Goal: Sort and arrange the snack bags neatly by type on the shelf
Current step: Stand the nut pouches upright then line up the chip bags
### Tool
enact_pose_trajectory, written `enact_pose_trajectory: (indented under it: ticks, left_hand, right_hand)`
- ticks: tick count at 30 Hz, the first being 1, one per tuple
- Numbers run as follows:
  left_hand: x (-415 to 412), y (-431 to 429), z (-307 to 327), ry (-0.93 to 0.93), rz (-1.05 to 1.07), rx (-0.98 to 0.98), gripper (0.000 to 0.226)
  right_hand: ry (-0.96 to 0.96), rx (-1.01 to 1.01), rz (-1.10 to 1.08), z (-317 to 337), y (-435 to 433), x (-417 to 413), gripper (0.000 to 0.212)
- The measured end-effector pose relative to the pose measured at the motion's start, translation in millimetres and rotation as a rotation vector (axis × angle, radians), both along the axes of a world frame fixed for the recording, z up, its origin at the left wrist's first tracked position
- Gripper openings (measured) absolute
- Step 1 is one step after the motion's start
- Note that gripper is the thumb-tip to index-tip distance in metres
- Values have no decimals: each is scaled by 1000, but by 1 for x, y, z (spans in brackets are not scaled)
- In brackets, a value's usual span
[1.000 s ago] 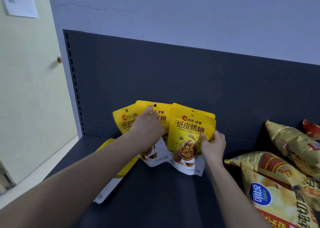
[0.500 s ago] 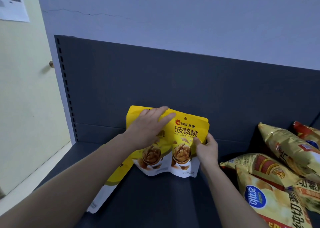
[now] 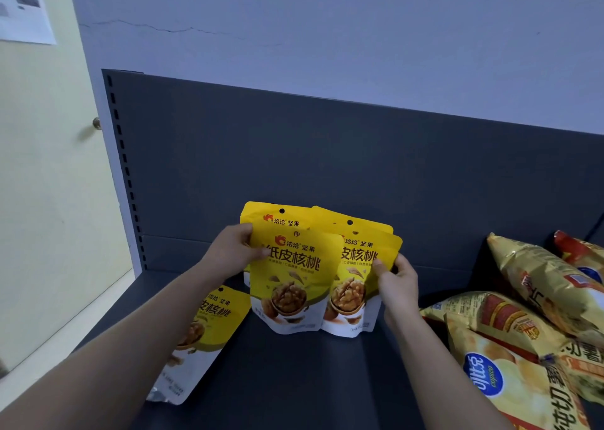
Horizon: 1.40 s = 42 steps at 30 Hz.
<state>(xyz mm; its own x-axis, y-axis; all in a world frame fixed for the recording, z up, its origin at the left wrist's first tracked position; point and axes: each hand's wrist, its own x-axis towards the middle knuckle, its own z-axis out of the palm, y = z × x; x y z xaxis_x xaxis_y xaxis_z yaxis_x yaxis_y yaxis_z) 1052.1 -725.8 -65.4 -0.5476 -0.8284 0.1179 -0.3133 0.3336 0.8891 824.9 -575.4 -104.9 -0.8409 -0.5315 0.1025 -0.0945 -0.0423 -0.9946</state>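
Forearms reach in from the bottom edge toward the back of a dark grey shelf [image 3: 294,374]. Nearest on the right lies a heap of potato chip bags [image 3: 510,364], gold and yellow, tumbled over one another, with a red-topped bag [image 3: 580,249] at the far right behind them. On the left, partly under the left forearm, a yellow walnut pouch [image 3: 209,325] lies flat on the shelf floor, its white bottom toward the camera. Further in, a cluster of the same yellow walnut pouches stands upright against the shelf's back panel [image 3: 327,155]. The left hand [image 3: 228,254] grips the left edge of the front walnut pouch [image 3: 291,279], thumb across its face and fingers behind it. The right hand [image 3: 397,277] pinches the right edge of the neighbouring walnut pouch [image 3: 356,285], which is overlapped by the front one. Two more pouch tops [image 3: 277,215] show behind them, each with a punched hang hole. Left of the shelf is a cream door [image 3: 42,184] with a small knob; above the back panel, a pale blue wall [image 3: 327,37] bears a thin crack.
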Motion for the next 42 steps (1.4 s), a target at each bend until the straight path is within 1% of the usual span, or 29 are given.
enact_pose_trajectory:
  ticks: [3,5,7,9,11,13,16,19,22,26,31,36,38,40,41,42]
  left_hand:
    - [8,-7,0,5,86,-88,13]
    - [14,-12,1,23,148,-141,17]
    - [17,-15,0,33,157,-174,18]
    - [17,-17,-3,64,129,-127,14]
    - [16,-20,-6,113,104,-10,16]
    - [14,-23,-9,147,99,61,17]
    - [15,-25,-10,179,153,80,17]
    - [21,-30,-12,203,231,48,23]
    - [35,-39,-14,250,308,92,25]
    - [51,-51,-14,276,373,137,20]
    - [61,-54,-15,246,384,110,13]
    - [65,-54,-15,237,413,90,13]
    - [66,-53,-14,193,401,71,14]
    - [69,-51,-14,155,399,44,12]
    - [71,-50,-15,142,406,35,10]
    - [73,-49,-16,132,417,33,11]
  right_hand:
    - [-88,-33,50,2,-1,-2,23]
    - [-129,-51,58,2,-2,-2,21]
    - [-160,-77,50,2,-4,-1,20]
    - [-183,-98,43,2,-6,0,20]
    - [-191,-108,42,3,-7,1,21]
    - [-204,-110,49,4,-10,2,21]
    - [-224,-107,60,5,-14,3,22]
    - [-253,-106,93,6,-21,8,21]
    - [-269,-112,132,6,-31,22,21]
    - [-237,-97,158,6,-46,37,21]
    - [-218,-91,159,7,-51,42,23]
    - [-180,-70,169,5,-53,46,22]
    - [-125,-45,159,1,-54,46,20]
    - [-23,3,118,-4,-55,45,11]
    - [40,37,88,-4,-54,46,15]
    - [107,69,54,-5,-54,47,30]
